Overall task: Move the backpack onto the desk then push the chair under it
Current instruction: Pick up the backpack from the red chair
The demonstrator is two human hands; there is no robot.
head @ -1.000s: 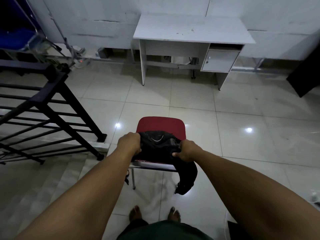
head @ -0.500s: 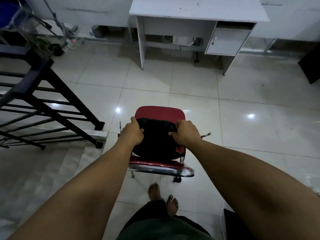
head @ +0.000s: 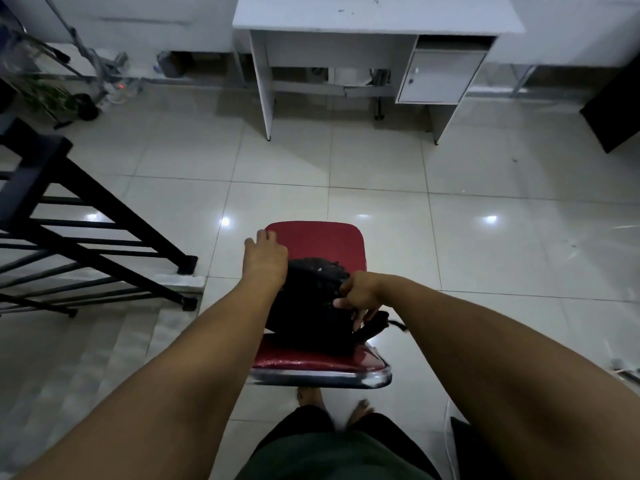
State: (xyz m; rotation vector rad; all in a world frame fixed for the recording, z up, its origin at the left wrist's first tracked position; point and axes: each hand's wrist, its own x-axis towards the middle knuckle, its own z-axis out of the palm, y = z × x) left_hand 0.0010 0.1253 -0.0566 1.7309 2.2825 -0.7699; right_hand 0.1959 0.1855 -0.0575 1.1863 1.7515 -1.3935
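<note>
Backpack: the black backpack lay on my red chair, over the seat's middle and right edge.
Left hand: my left hand rested on the backpack's far-left corner, fingers spread loose, gripping nothing that I could see.
Right hand: my right hand had its fingers pinched into the fabric at the right side.
Table: the white table stood well apart, across the tiled floor.
Railing: a black railing stood left of the chair.
</note>
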